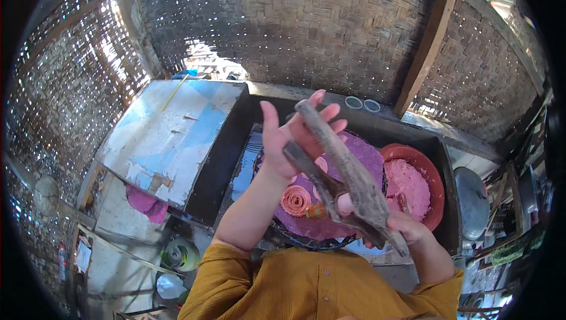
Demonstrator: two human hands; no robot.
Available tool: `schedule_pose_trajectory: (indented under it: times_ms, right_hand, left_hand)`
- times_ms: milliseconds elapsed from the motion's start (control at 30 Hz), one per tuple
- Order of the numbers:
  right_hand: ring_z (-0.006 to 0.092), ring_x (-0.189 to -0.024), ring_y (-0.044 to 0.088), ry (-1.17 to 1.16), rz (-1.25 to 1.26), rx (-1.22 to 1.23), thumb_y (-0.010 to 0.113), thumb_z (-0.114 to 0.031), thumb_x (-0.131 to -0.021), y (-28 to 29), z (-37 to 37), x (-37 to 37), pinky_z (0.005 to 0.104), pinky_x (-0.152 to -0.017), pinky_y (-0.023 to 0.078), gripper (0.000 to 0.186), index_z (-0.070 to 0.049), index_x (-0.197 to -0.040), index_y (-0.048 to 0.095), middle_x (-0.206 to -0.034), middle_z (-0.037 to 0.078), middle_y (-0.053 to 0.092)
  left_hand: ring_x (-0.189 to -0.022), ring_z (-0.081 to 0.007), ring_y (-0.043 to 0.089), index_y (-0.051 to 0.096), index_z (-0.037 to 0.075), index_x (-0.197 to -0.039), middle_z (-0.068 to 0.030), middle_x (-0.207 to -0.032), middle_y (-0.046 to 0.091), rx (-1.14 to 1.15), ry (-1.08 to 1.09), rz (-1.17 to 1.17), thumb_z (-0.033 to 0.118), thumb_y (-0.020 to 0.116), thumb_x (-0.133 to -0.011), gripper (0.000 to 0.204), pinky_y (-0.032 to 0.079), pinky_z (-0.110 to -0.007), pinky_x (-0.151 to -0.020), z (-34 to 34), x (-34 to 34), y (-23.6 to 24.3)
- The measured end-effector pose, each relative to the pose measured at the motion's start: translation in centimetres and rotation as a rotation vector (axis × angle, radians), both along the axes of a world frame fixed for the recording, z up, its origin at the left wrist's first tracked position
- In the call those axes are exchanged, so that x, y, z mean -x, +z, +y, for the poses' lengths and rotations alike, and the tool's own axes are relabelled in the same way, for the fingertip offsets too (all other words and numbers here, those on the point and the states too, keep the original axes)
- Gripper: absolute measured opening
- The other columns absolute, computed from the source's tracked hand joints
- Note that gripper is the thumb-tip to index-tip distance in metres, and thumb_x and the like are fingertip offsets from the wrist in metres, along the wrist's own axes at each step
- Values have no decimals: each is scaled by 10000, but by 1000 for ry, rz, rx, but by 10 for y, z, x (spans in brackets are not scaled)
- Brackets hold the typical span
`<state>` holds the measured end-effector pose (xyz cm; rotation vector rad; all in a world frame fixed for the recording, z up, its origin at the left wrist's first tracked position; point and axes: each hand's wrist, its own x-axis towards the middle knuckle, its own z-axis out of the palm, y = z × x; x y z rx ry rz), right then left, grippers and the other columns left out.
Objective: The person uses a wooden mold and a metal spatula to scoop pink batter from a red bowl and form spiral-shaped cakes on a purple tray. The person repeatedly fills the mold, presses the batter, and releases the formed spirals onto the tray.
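Note:
A wooden lever press [359, 184] with long, worn arms stands at a slant over a round purple tray [364, 143] holding pink coiled pieces [295, 201]. My right hand [411, 228] grips its lower right end. My left hand [292, 137] is open, palm up, fingers spread, beside the upper ends of the arms; whether it touches them I cannot tell. Pink paste [345, 203] sits in the press, near an orange-brown nozzle [315, 210]. A red basin [433, 202] of pink paste [407, 181] stands to the right of the tray.
A peeling blue-and-white board [165, 143] lies at left, above a pink cloth [144, 205]. Two small round containers [354, 102] stand on the back ledge. A metal pot lid [471, 202] is at right, a green gas cylinder [177, 252] at lower left. Woven walls [283, 25] surround the counter.

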<state>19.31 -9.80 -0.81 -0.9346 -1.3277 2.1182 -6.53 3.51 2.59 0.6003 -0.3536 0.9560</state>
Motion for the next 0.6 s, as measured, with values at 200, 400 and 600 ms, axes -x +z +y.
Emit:
schedule_pose_trajectory:
  times_ms: [200,400,600]
  right_hand:
    - [276,-836,607,-26,-142,171,508,-562,-771,5,2,-13,357,-715,494,736,9,-1224,405,-1031,205,559]
    - [269,-805,616,1,-299,208,503,-593,-763,-10,15,-11,363,-710,498,744,9,-1196,439,-979,178,588]
    - [199,-749,623,-51,-332,171,510,-525,-803,3,2,-10,310,-595,503,584,13,-1022,564,-859,118,618]
  left_hand:
    - [-918,-262,529,432,125,-1227,-55,-813,566,225,5,-57,657,328,-809,684,422,-443,-839,24,-25,-68]
    - [-793,-224,554,449,135,-1203,-31,-734,538,260,45,-56,615,376,-819,619,488,-386,-698,34,-26,-101]
    - [-747,-207,547,473,145,-1181,-4,-692,519,284,48,-78,597,375,-830,581,483,-380,-664,20,-24,-98]
